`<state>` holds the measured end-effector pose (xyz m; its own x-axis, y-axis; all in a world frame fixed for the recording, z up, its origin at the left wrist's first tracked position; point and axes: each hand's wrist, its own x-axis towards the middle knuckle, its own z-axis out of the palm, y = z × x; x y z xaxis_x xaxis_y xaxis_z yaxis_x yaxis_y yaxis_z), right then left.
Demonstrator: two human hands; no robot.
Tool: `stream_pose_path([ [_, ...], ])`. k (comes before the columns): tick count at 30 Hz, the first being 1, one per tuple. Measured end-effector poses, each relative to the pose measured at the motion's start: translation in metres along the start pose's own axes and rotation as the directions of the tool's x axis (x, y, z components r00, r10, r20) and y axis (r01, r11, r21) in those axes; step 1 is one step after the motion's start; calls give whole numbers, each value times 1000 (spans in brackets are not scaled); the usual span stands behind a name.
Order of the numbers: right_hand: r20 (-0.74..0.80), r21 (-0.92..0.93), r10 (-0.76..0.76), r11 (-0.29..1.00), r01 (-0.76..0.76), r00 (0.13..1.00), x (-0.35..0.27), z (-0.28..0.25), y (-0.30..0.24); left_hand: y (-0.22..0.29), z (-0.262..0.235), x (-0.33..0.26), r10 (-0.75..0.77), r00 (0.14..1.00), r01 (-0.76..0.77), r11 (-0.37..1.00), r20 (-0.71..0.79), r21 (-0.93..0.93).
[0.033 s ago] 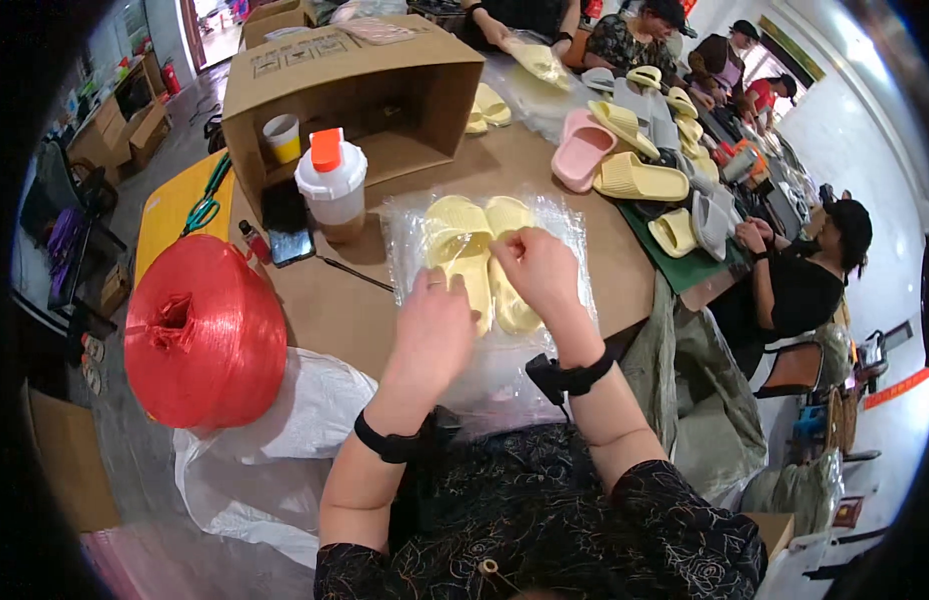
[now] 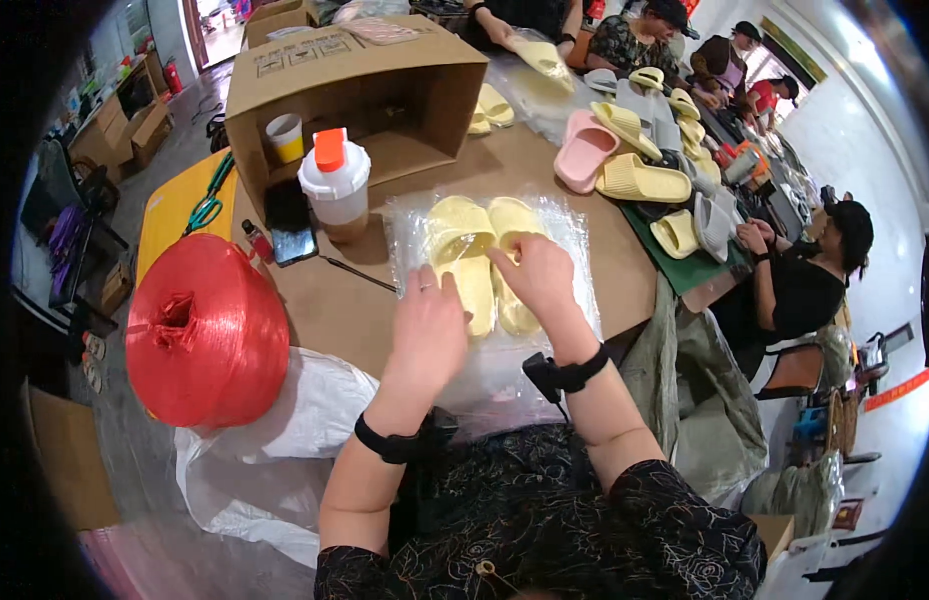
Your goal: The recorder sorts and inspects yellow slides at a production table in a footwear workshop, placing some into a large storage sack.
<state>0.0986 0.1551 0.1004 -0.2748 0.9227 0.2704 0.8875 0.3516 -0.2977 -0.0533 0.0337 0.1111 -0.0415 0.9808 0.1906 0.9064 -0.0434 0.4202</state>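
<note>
Pale yellow slippers [image 2: 485, 262] lie paired inside a clear bag [image 2: 570, 300]; my left hand [image 2: 428, 335] and right hand [image 2: 535, 277] press flat, fingers spread.

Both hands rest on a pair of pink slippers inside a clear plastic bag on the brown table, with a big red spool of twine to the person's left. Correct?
Not quite: the slippers under the left hand and right hand are pale yellow, not pink. The head view shows it. They do lie in the clear plastic bag on the brown table, with the red spool of twine to the left.
</note>
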Motion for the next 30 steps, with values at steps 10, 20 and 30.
stream_pose_path([
  [10, -131, 31, 16, 999, -12, 991, 14, 90, 3, -34, 95, -39, -31, 987, 28, 999, -157, -19],
  [20, -188, 432, 184, 898, -87, 965, -2, 54, 64, -29, 113, -28, -56, 977, 74, 994, -205, 83],
  [30, -397, 822, 818, 114, 558, 417, -158, -23, 260, -34, 113, -33, 49, 966, -24, 995, -254, 100],
])
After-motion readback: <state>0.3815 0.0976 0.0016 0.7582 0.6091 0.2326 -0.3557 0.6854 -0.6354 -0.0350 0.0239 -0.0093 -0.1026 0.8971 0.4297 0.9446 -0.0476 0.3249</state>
